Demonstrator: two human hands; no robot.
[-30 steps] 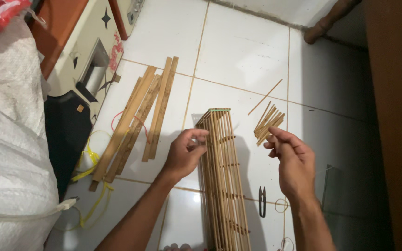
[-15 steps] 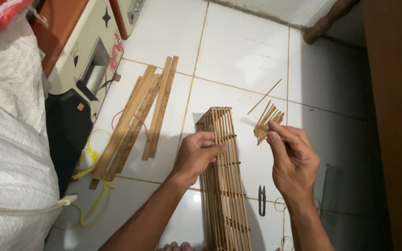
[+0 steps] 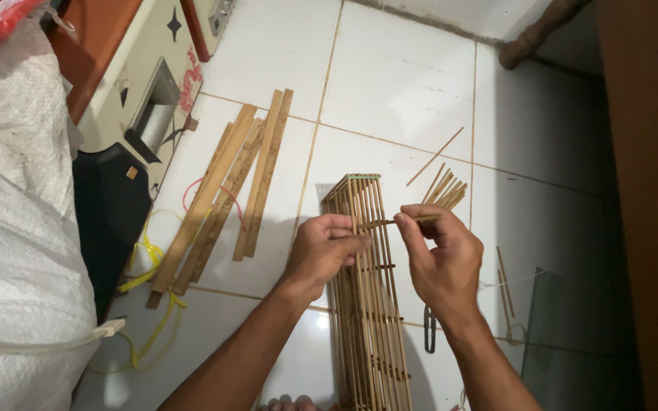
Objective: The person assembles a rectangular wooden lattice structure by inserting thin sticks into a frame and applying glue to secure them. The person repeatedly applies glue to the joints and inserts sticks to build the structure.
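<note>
A long narrow cage of thin bamboo slats (image 3: 365,304) stands on the white tiled floor in front of me. My left hand (image 3: 323,253) grips its left side near the top. My right hand (image 3: 439,259) pinches a thin bamboo stick (image 3: 397,222) that lies level across the cage's upper slats, its tip reaching toward my left fingers. A small pile of loose bamboo sticks (image 3: 445,190) lies on the floor just beyond my right hand.
Several flat bamboo strips (image 3: 230,194) lie on the tiles to the left, over yellow cord (image 3: 150,251). A white woven sack (image 3: 17,251) and a dark box (image 3: 112,213) fill the left edge. A small dark tool (image 3: 429,335) lies by my right wrist; a wooden panel (image 3: 649,190) stands on the right.
My right hand has come in from the loose pile toward the cage, bringing one stick level across the slats. My left hand stays on the cage's side.
</note>
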